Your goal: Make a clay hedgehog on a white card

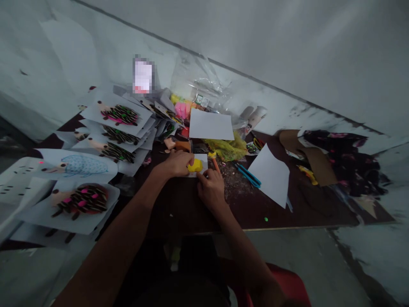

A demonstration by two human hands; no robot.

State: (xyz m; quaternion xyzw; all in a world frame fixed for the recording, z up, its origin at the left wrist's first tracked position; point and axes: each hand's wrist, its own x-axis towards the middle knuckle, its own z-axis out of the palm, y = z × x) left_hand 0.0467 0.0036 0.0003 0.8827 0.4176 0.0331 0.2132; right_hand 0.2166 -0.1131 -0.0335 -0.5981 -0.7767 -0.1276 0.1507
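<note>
A flat yellow piece [195, 165] lies on a small white sheet [191, 174] on the dark table. My left hand [179, 163] comes from the left with its fingers bent together, the fingertips at the piece's left edge; whether they grip anything is too small to tell. At the sheet's lower right, my right hand [211, 186] has its fingers curled, with fingertips on or near the sheet below the piece. What it may hold is hidden. An orange-handled tool [216, 164] with a yellow head lies just beyond my right fingers.
Sheets with hedgehog figures [118, 115] are stacked at left. White paper [211, 125] and a yellow-green bag [234, 147] lie behind my hands. Blue scissors [249, 175] rest to the right beside another sheet [271, 175]. Dark patterned cloth [348, 157] is at far right.
</note>
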